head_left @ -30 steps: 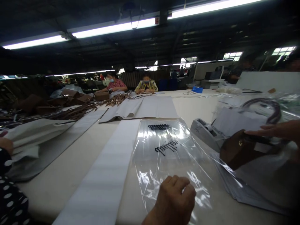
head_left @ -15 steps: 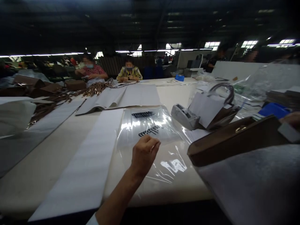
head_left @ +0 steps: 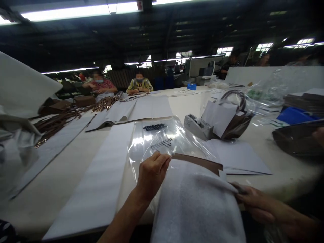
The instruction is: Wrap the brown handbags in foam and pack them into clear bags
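Observation:
My left hand (head_left: 153, 172) is closed in a pinch on the upper edge of a clear plastic bag (head_left: 194, 143) with black lettering, lying flat on the table. At the lower right, my right hand (head_left: 258, 202) grips the side of a brown handbag (head_left: 197, 162) largely covered by a white sheet (head_left: 199, 202). The handbag's brown edge shows above the sheet, tilted, close to my left fingertips and over the plastic bag. How far it reaches into the plastic bag I cannot tell.
A grey tape dispenser (head_left: 198, 126) stands beyond the plastic bag, beside a plastic-covered brown bag with handles (head_left: 231, 114). White sheets (head_left: 240, 157) lie to the right. Another person's hand (head_left: 319, 136) is beside a dark brown piece (head_left: 296, 138). Brown straps (head_left: 55, 125) are heaped left.
The wrapped handbag has moved left from the right side to my left hand, uncovering the white sheets. My right hand now shows on it. White material at the left has risen.

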A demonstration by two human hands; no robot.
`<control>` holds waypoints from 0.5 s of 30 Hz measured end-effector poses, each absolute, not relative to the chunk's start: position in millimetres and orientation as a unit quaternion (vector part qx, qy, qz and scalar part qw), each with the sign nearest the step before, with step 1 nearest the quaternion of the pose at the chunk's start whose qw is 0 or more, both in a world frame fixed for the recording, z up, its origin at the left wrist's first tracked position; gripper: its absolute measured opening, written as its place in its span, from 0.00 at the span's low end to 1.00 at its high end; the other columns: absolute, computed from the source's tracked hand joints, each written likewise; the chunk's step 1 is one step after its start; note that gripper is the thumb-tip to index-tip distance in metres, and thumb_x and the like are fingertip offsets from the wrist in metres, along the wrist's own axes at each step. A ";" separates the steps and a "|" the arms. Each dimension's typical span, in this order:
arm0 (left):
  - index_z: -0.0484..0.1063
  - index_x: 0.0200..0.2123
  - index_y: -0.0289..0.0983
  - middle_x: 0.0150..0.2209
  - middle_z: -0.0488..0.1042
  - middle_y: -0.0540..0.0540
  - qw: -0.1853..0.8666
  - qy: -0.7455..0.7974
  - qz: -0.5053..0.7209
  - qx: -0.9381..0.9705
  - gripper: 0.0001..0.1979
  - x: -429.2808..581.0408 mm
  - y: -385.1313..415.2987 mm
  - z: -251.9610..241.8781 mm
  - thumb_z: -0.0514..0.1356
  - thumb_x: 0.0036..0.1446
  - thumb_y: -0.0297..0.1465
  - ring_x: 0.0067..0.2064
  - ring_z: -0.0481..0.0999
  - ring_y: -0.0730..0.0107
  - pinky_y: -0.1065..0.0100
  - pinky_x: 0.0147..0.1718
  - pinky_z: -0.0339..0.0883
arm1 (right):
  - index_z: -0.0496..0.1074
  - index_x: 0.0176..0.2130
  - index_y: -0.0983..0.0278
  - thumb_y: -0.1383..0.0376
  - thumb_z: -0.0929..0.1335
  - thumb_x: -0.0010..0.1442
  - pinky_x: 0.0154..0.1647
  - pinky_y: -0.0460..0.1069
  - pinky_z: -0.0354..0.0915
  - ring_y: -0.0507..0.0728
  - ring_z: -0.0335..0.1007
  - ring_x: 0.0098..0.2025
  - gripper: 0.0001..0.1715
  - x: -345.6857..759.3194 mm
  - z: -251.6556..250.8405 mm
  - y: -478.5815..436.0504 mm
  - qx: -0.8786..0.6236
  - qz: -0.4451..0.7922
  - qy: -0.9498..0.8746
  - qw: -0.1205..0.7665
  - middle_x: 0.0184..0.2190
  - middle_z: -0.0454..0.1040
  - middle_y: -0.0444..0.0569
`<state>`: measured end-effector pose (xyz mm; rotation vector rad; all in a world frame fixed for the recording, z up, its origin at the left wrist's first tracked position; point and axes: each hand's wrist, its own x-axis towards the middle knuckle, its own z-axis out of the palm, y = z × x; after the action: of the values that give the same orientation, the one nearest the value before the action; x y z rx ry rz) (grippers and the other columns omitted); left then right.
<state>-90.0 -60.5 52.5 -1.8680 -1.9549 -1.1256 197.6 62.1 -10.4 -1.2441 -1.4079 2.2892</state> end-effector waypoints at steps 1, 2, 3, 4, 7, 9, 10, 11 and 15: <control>0.71 0.35 0.37 0.26 0.67 0.51 0.110 -0.658 -0.366 -0.650 0.08 -87.9 -60.1 53.0 0.52 0.59 0.31 0.27 0.67 0.78 0.76 0.26 0.61 | 0.70 0.43 0.63 0.56 0.71 0.46 0.11 0.38 0.32 0.39 0.32 0.09 0.25 199.6 -18.5 58.0 -0.412 0.786 -0.452 0.090 0.08 0.51 0.34; 0.71 0.35 0.37 0.25 0.66 0.51 0.116 -0.650 -0.345 -0.667 0.08 -85.7 -60.5 53.2 0.52 0.59 0.30 0.25 0.66 0.79 0.76 0.25 0.60 | 0.70 0.43 0.63 0.56 0.71 0.48 0.11 0.38 0.32 0.40 0.31 0.10 0.23 202.3 -26.5 55.7 -0.408 0.799 -0.432 0.091 0.07 0.45 0.32; 0.71 0.34 0.37 0.23 0.65 0.52 0.126 -0.641 -0.324 -0.684 0.09 -83.7 -61.8 53.1 0.52 0.59 0.30 0.24 0.65 0.79 0.77 0.23 0.58 | 0.69 0.42 0.62 0.56 0.71 0.49 0.11 0.38 0.33 0.40 0.30 0.10 0.21 205.5 -34.0 54.8 -0.410 0.807 -0.415 0.099 0.07 0.42 0.32; 0.71 0.33 0.37 0.22 0.64 0.53 0.139 -0.633 -0.303 -0.699 0.09 -82.3 -64.1 52.6 0.51 0.59 0.29 0.22 0.63 0.80 0.76 0.22 0.57 | 0.69 0.41 0.62 0.55 0.71 0.49 0.11 0.38 0.33 0.41 0.29 0.10 0.20 208.9 -40.5 55.2 -0.417 0.810 -0.397 0.108 0.07 0.40 0.31; 0.70 0.32 0.37 0.20 0.61 0.54 0.179 -0.604 -0.262 -0.731 0.08 -82.9 -75.4 47.5 0.51 0.59 0.27 0.20 0.61 0.80 0.76 0.20 0.54 | 0.69 0.35 0.62 0.55 0.73 0.46 0.11 0.38 0.34 0.41 0.27 0.12 0.18 217.7 -51.9 59.5 -0.442 0.815 -0.348 0.138 0.08 0.39 0.32; 0.70 0.33 0.37 0.20 0.62 0.54 0.198 -0.594 -0.243 -0.741 0.07 -86.9 -83.1 41.8 0.52 0.58 0.25 0.20 0.61 0.79 0.75 0.20 0.54 | 0.69 0.30 0.63 0.55 0.74 0.45 0.11 0.38 0.35 0.41 0.27 0.13 0.18 219.8 -52.5 60.6 -0.447 0.816 -0.328 0.162 0.10 0.37 0.32; 0.69 0.35 0.38 0.21 0.63 0.54 0.204 -0.599 -0.238 -0.737 0.08 -89.5 -85.8 38.9 0.52 0.57 0.24 0.21 0.62 0.78 0.75 0.20 0.55 | 0.68 0.29 0.63 0.55 0.74 0.45 0.11 0.38 0.35 0.41 0.26 0.14 0.17 219.4 -51.4 59.8 -0.446 0.815 -0.324 0.177 0.10 0.37 0.32; 0.69 0.38 0.38 0.23 0.65 0.53 0.204 -0.611 -0.238 -0.727 0.08 -92.2 -87.4 36.1 0.52 0.57 0.24 0.23 0.64 0.77 0.74 0.22 0.58 | 0.68 0.28 0.64 0.56 0.74 0.45 0.11 0.38 0.35 0.41 0.26 0.14 0.17 218.3 -49.8 58.4 -0.445 0.813 -0.322 0.191 0.11 0.36 0.32; 0.63 0.48 0.38 0.40 0.70 0.46 0.101 -0.695 -0.293 -0.648 0.15 -103.5 -84.1 28.2 0.54 0.57 0.30 0.38 0.71 0.70 0.68 0.37 0.66 | 0.67 0.27 0.64 0.55 0.74 0.42 0.12 0.38 0.36 0.41 0.26 0.15 0.19 211.2 -45.1 50.7 -0.452 0.801 -0.333 0.207 0.12 0.36 0.33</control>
<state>-103.5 -84.1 28.2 -1.9152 -2.0544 -0.8658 211.2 50.7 -45.1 -1.2589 -0.9274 2.2313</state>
